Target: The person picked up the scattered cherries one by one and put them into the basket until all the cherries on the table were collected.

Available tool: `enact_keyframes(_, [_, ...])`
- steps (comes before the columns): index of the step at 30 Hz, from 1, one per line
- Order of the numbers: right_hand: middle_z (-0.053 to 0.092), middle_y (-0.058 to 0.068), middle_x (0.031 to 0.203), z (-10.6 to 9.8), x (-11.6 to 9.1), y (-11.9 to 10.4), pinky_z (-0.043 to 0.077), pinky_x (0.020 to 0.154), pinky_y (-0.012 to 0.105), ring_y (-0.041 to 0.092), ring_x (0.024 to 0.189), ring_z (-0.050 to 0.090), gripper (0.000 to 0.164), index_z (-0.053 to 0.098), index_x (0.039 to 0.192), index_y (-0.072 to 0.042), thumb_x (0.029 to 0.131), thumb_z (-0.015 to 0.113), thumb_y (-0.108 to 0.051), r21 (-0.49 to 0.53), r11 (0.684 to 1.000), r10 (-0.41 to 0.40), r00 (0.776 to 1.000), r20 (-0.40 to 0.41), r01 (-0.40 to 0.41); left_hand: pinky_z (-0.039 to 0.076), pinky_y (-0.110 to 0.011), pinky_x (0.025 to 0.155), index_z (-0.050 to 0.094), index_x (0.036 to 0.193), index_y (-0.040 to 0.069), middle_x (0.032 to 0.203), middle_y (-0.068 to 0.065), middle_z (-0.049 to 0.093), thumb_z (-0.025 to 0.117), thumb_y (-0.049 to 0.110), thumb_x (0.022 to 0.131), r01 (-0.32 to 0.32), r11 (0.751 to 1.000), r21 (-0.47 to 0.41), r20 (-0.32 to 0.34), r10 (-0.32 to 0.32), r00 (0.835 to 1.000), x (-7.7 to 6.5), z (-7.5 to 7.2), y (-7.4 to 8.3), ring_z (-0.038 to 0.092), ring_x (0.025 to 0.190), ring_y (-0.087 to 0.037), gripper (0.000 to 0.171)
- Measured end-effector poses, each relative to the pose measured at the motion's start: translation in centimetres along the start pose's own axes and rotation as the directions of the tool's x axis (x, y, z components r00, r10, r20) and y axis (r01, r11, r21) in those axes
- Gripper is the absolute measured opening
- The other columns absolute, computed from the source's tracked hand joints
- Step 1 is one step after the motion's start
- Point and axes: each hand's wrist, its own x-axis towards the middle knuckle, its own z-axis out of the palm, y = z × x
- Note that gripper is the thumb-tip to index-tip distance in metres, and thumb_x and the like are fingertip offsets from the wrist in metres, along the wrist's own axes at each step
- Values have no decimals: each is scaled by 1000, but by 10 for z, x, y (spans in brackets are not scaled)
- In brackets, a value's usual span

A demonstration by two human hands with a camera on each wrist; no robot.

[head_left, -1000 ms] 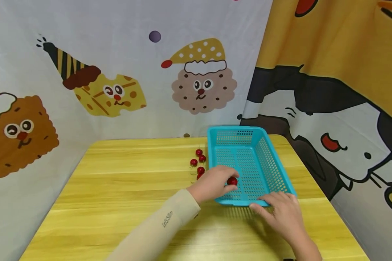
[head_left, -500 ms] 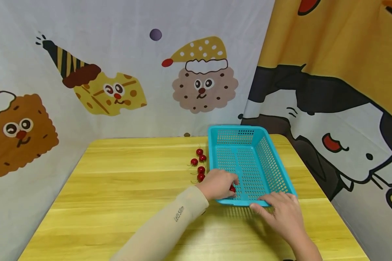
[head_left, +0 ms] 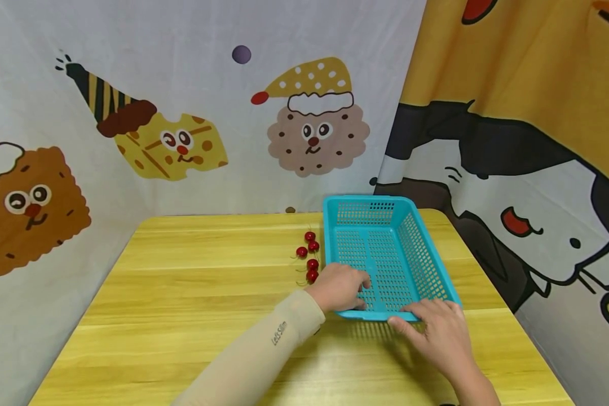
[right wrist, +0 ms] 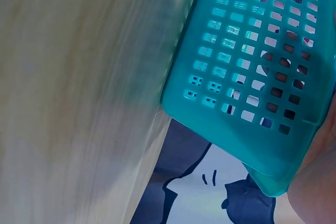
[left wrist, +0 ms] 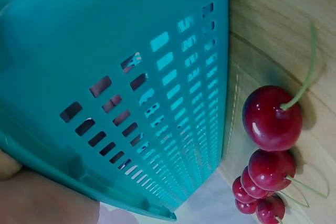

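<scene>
My left hand (head_left: 337, 286) reaches over the left wall into the blue plastic basket (head_left: 420, 254). Its thumb and fingers stand apart, and no cherry shows between them. The released cherry is hidden behind the hand. At the basket's near right corner, my right hand (head_left: 438, 332) grips the rim, with fingers over the edge and thumb on the outer side. Several red cherries (head_left: 312, 276) with green stems lie on the table close to the basket's left side. In the left wrist view the closest cherry (left wrist: 272, 118) sits beside the perforated wall (left wrist: 105, 19).
The wooden table (head_left: 182, 316) extends to the left and front of the basket. Behind it hangs a white cloth (head_left: 193, 34) printed with cartoon figures, and a yellow cloth (head_left: 538, 67) with a cartoon cat is on the right.
My left hand has lowered toward the basket's near left corner, and the cherry between its fingers has gone from sight as they parted. The right hand has kept its place on the rim.
</scene>
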Motion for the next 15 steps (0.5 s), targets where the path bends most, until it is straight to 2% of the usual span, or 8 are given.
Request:
enact_keyframes(6, [70,-6,82,0,0,1,40,75,49,21,79,60,35,75,86,-22,75,77,-56,-1,1000,0,1000,-4,0,52,-25,69,72,112,28,91,18,68,78,49,81,17,1000,-6,0,-17,1000,1,0,1,57,77,2,38])
enact_keyframes(10, [70,-6,82,0,1,1,41,74,48,20,79,60,35,75,86,-22,75,77,-55,-8,1000,-8,1000,-11,8,52,-25,70,73,111,26,91,17,69,76,49,83,12,1000,-20,-46,-13,999,0,3,0,57,78,0,36])
enact_keyframes(12, [70,-6,82,0,1,1,41,74,48,20,79,60,35,75,86,-22,75,77,-55,-11,1000,-11,1000,-14,11,53,-27,80,73,110,24,96,14,70,73,49,86,9,999,-38,-93,-12,996,-1,5,-1,58,85,-3,34])
enact_keyframes(15, [70,-6,82,0,1,1,41,74,48,20,79,60,35,75,86,-22,75,77,-55,-12,1000,-9,1000,-10,9,46,-31,97,71,113,22,109,10,67,65,51,92,18,997,-73,-182,-31,983,-5,6,-2,54,102,-9,37])
